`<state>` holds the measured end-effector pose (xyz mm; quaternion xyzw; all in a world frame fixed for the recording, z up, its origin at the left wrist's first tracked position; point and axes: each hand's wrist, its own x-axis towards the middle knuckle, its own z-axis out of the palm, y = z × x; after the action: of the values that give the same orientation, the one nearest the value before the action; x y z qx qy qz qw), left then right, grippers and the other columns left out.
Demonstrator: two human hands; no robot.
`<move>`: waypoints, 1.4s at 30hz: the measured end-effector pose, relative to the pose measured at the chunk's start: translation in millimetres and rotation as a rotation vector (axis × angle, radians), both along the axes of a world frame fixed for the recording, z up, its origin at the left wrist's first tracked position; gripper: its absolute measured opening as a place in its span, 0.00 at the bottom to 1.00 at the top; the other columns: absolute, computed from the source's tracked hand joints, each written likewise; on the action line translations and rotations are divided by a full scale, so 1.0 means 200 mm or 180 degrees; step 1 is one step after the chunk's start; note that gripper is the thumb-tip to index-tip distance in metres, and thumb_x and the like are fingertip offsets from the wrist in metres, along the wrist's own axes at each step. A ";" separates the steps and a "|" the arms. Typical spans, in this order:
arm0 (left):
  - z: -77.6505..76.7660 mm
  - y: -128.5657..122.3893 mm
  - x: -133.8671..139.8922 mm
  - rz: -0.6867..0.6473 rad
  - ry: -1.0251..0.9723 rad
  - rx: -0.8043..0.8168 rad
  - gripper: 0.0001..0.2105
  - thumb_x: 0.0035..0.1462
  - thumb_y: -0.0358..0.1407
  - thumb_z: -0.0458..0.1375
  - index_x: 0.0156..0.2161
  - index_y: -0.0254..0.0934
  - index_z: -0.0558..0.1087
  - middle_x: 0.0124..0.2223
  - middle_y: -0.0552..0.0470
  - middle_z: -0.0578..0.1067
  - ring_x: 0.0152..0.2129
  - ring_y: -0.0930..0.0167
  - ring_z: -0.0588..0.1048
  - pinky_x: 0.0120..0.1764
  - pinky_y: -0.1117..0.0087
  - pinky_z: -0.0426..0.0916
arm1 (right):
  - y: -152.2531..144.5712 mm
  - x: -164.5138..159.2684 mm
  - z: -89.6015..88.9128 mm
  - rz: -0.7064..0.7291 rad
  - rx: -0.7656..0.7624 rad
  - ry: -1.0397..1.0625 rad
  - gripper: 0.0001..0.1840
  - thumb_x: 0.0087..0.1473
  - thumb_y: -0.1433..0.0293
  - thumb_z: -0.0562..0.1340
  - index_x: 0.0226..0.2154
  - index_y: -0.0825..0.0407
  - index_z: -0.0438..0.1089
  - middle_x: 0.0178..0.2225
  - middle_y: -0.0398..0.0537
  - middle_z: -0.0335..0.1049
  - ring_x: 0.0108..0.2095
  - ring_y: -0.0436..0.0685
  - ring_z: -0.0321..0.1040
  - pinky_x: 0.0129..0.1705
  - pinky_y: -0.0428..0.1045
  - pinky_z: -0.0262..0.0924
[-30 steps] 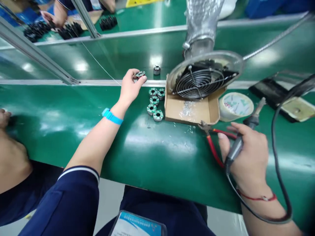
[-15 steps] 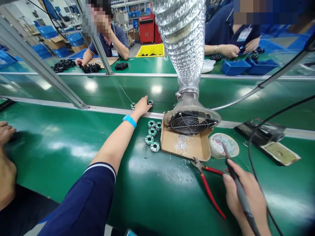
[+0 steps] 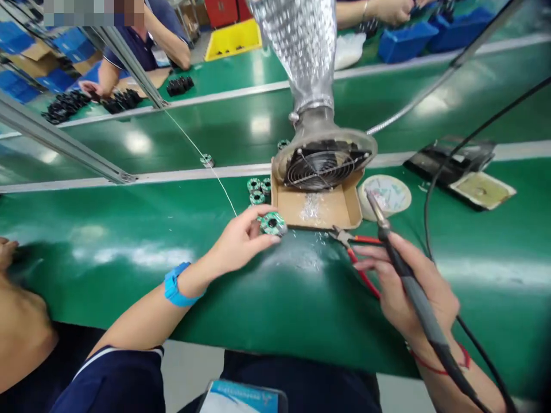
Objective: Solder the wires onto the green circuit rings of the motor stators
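Between the thumb and fingers of my left hand [image 3: 235, 244] is a round green circuit board part [image 3: 279, 225] with a dark hole in its middle. A thin strand of solder wire [image 3: 224, 190] runs up and left from this hand. My right hand [image 3: 415, 281] grips a soldering iron [image 3: 398, 261], its metal tip pointing up and left near a roll of tape [image 3: 394, 195]. Red-handled cutters [image 3: 344, 236] lie just left of that hand, partly behind its fingers. More round board parts [image 3: 257, 197] sit beyond the left hand; one stands alone [image 3: 207, 161] on the far strip.
A fume duct with a fan grille [image 3: 321, 166] hangs over a cardboard tray [image 3: 316, 215] holding wire clippings. A soldering stand with sponge [image 3: 482, 189] is at right, with a black cable [image 3: 430, 212] nearby. Co-workers' arms show at left and across the bench.
My left hand has come back from the far strip toward me, bringing one round board part. The view has tilted down. My right hand still holds the soldering iron, its fingers now by the cutters.
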<state>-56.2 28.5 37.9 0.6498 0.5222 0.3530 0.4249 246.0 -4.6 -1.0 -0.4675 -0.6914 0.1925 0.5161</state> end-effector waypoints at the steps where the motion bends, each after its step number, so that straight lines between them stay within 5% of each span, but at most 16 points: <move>1: 0.00 -0.06 0.05 -0.0178 -0.0112 -0.0147 0.23 0.57 0.40 0.67 0.56 0.37 0.72 0.22 0.63 0.57 0.19 0.78 0.56 0.24 0.76 0.53 | -0.02 -0.04 0.05 0.0117 -0.0167 -0.0047 0.24 0.63 0.71 0.59 0.61 0.44 0.66 0.41 0.45 0.81 0.33 0.52 0.79 0.39 0.50 0.76; 4: 0.00 -0.17 0.18 -0.0561 -0.0226 -0.0272 0.20 0.57 0.39 0.69 0.53 0.37 0.76 0.29 0.60 0.64 0.20 0.80 0.57 0.24 0.76 0.53 | -0.03 -0.15 0.20 0.0613 -0.0569 -0.0312 0.24 0.60 0.72 0.64 0.58 0.44 0.67 0.41 0.44 0.80 0.44 0.53 0.79 0.52 0.51 0.74; 8: -0.01 -0.20 0.24 -0.0897 -0.0164 -0.0031 0.20 0.58 0.44 0.68 0.53 0.38 0.77 0.32 0.58 0.67 0.22 0.79 0.60 0.25 0.75 0.56 | 0.02 -0.20 0.29 0.1144 -0.0864 -0.0169 0.27 0.59 0.71 0.64 0.60 0.45 0.62 0.40 0.42 0.76 0.42 0.50 0.76 0.53 0.50 0.73; 14: -0.01 -0.21 0.24 -0.1037 0.0025 0.0159 0.23 0.60 0.51 0.63 0.54 0.39 0.77 0.31 0.56 0.68 0.22 0.78 0.61 0.25 0.75 0.57 | 0.05 -0.20 0.28 0.1198 -0.1360 -0.0069 0.25 0.58 0.69 0.65 0.57 0.47 0.63 0.35 0.41 0.74 0.38 0.51 0.74 0.56 0.54 0.70; 22: 0.00 -0.21 0.23 -0.1135 0.0057 0.0407 0.21 0.61 0.49 0.64 0.53 0.37 0.78 0.30 0.57 0.66 0.22 0.79 0.61 0.25 0.75 0.57 | 0.06 -0.24 0.30 0.1499 -0.1335 0.0039 0.17 0.58 0.73 0.61 0.50 0.51 0.63 0.32 0.38 0.70 0.29 0.45 0.68 0.34 0.44 0.65; 42: -0.02 -0.22 0.24 -0.1219 0.0027 0.0367 0.22 0.62 0.51 0.62 0.51 0.35 0.77 0.31 0.56 0.68 0.22 0.79 0.61 0.25 0.75 0.60 | 0.04 -0.25 0.32 0.1417 -0.0974 -0.0557 0.16 0.58 0.73 0.57 0.50 0.48 0.63 0.33 0.41 0.70 0.36 0.52 0.72 0.44 0.52 0.68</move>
<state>-8.4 -15.3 33.2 0.7619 0.3697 0.2924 0.4441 195.3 3.3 62.8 -0.3915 -0.7819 0.3621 0.3230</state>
